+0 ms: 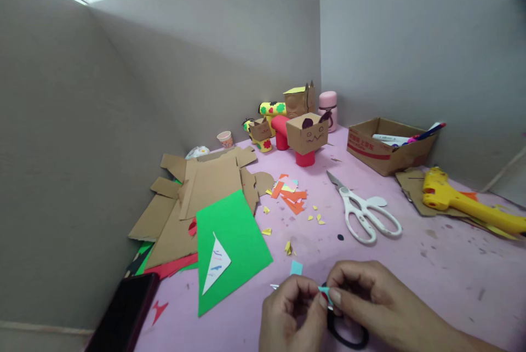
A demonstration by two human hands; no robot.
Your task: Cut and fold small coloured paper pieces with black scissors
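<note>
In the head view, the left hand (290, 316) and the right hand (372, 302) meet at the six o'clock edge of the pink tabletop (431, 264). The fingertips of both are pressed together on a small light-blue paper scrap (324, 289), which is held just above the table between them. A black loop (349, 336) shows beneath the hands, and a thin metal tip (274, 287) pokes out at nine o'clock of the left hand; I cannot tell which hand carries them. A second pale blue square scrap (296, 267) lies just beside the left hand at twelve o'clock. White-handled scissors (365, 212) lie closed at one o'clock, with nothing between them and the hands. A green paper sheet (238, 231) bearing a white paper triangle (216, 264) lies at ten o'clock, overlapping a stack of brown cardboard offcuts (205, 187). Orange paper strips (292, 197) lie scattered at twelve o'clock, and beyond them stands a brown cardboard box-head figure on a red cylinder (308, 135). A yellow glue gun (464, 201) lies at two o'clock, with an open cardboard box of markers (386, 157) behind it; the box's red band carries print too small to read. A black phone (123, 313) lies at nine o'clock.
</note>
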